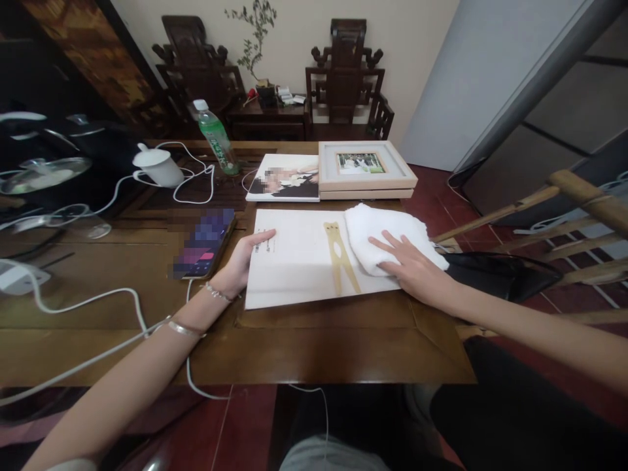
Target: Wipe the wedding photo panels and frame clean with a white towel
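- Right hand [411, 263]: fingers spread wide, laid over folded white fluffy cloth [387, 229], probably so pressure is spread.
- Left hand [244, 256]: left edge of white rectangular board with gold figure [297, 261] gripped, thumb on top, seemingly for steadying.
- Board: laid flat on brown wooden table [318, 353], near side, likely for two-handed reach.
- Far: pale-wood photo frames [410, 178] stacked beside white photo panel [308, 171], presumably to save space.

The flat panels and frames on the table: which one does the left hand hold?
The nearest white panel, bearing the gold shape and white cloth. The photo panel and stacked frames lie farther back, away from both hands.
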`<state>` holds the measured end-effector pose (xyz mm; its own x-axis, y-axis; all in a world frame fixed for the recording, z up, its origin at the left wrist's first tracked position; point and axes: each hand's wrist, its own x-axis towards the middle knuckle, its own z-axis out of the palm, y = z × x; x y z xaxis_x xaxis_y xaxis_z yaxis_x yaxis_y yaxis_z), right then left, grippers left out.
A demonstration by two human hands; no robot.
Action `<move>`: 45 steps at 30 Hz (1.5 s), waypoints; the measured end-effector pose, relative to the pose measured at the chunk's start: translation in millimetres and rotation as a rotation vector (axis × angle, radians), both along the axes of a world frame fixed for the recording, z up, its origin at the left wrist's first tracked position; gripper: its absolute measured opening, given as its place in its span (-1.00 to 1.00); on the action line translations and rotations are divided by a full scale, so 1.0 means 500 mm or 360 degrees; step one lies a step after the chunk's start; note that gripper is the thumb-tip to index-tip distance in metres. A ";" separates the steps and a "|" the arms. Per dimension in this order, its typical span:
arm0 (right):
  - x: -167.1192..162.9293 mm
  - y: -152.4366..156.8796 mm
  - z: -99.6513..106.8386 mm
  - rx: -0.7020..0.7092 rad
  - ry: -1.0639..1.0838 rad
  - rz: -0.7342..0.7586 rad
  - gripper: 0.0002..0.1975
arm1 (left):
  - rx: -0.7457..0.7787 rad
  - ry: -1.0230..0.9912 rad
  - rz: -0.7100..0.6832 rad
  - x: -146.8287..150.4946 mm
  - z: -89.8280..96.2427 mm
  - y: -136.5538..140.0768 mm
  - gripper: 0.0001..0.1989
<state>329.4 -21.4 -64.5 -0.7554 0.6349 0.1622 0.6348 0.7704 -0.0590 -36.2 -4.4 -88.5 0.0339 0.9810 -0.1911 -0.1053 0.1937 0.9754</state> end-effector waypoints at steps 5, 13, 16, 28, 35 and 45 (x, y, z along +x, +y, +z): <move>-0.008 0.009 -0.015 0.0095 0.0049 0.0016 -0.42 | -0.0184 -0.0067 0.0266 0.004 0.023 0.004 -0.61; -0.021 0.016 -0.038 0.0218 0.0006 0.0054 -0.36 | 0.0454 0.1029 0.0275 -0.018 0.003 0.011 -0.28; -0.028 0.014 -0.038 0.0214 -0.0013 0.0062 -0.35 | 0.0509 0.1435 0.0282 -0.018 -0.008 0.010 -0.23; -0.050 0.011 -0.034 0.0237 -0.0085 -0.0008 -0.35 | 0.0613 0.1517 0.0218 -0.028 -0.020 0.015 -0.23; -0.048 0.013 -0.042 0.0244 -0.0049 -0.0018 -0.37 | 0.0686 0.1504 0.0107 -0.037 -0.028 0.024 -0.28; -0.050 0.026 -0.030 0.0060 -0.0133 -0.0052 -0.28 | 0.0808 0.2142 -0.0043 -0.013 -0.060 0.016 -0.39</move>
<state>304.6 -8.7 -79.7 -0.7464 0.6540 0.1234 0.6611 0.7500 0.0239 -42.9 3.6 -118.4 0.1316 0.9535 0.2712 0.9327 -0.2118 0.2918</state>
